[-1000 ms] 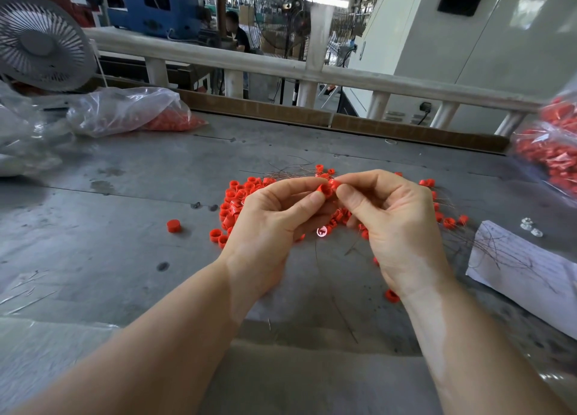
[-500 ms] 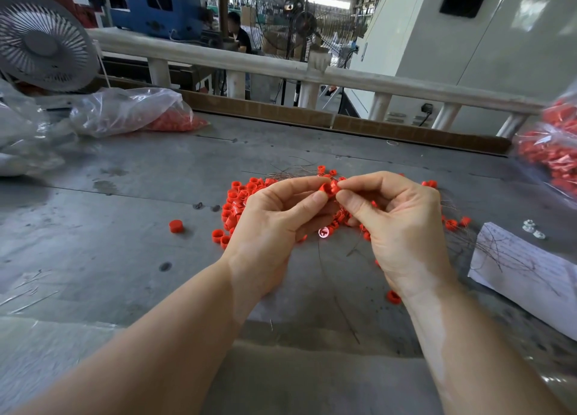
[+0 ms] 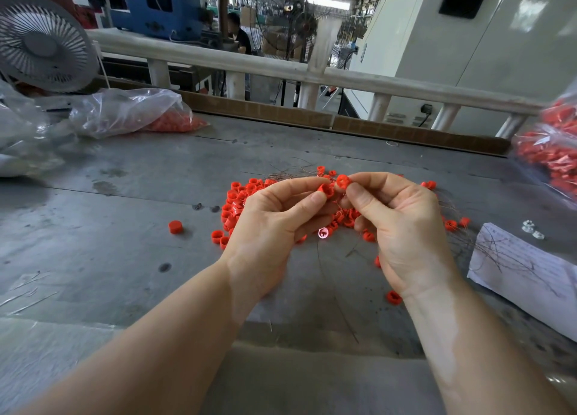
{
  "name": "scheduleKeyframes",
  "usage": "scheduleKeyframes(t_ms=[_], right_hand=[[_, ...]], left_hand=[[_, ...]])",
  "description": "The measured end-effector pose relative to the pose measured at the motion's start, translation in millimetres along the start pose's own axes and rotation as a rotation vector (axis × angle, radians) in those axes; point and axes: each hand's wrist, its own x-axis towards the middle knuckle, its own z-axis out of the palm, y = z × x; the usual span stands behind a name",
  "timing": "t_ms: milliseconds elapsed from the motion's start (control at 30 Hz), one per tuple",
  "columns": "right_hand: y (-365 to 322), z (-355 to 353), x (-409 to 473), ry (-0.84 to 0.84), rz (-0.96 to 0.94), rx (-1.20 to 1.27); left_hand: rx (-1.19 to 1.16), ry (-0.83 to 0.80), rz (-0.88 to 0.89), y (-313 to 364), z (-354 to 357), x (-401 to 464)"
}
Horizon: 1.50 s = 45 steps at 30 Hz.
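Noted two small red plastic caps in work, both held just above the far edge of the pile [image 3: 237, 199] of like caps. Left cap [image 3: 326, 191] pinched between thumb and forefinger of the left hand [image 3: 271, 224]. Right cap [image 3: 343, 181] pinched the same way by the right hand [image 3: 406, 227], open mouth turned toward the camera. Caps just beside each other, possibly rim to rim; contact not clear enough to call.

Handling, as judged:
- Very light, stiff and thin-walled.
- Smooth on the sides, so apt to slip or flick out of a pinch.
- Unlikely to break, though might squash a little under a hard squeeze.
- Best taken across the outer wall with two fingertips, mouth left free.

Hands: neither spread. Each drawn in to a fingertip pinch, clamped on its own cap, remaining fingers curled loosely beneath.

Thin wire [image 3: 336, 302] trailing from under the hands and off the near side of the pile. Cannot tell whether threaded through either cap. Looks springy and easily kinked.

Also logged:
- Single cap [image 3: 175, 226] left of the pile, apart from it.
- Sheet of paper [image 3: 530, 274] with more wires, right of the pile.
- Clear bag [image 3: 125, 112] well beyond the pile to the left.
- Second bag [image 3: 552, 152] of red parts, far right of the pile.
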Motion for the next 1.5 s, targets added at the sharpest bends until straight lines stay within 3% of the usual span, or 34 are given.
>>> scheduleKeyframes(t_ms=[300,633,767,1033,1500], right_hand=[[-0.3,-0.8,1.8,-0.036,0.204,0.189],[-1.3,-1.9,1.7,-0.042,0.219,0.23],[1.3,-2.6,1.5,-0.019,0.095,0.085],[7.2,2.0,-2.3,0.029,-0.369,-0.574],[6.2,1.3,-4.1,0.031,-0.568,-0.765]], left_hand=[[-0.017,-0.02,-0.007,0.4,-0.2,-0.3],[-0.022,-0.014,-0.01,0.3,-0.4,-0.1],[-0.011,-0.007,-0.01,0.6,-0.6,-0.2],[0.005,-0.029,0.007,0.2,-1.2,-0.5],[0.171,-0.014,0.14,-1.5,-1.3,-0.5]])
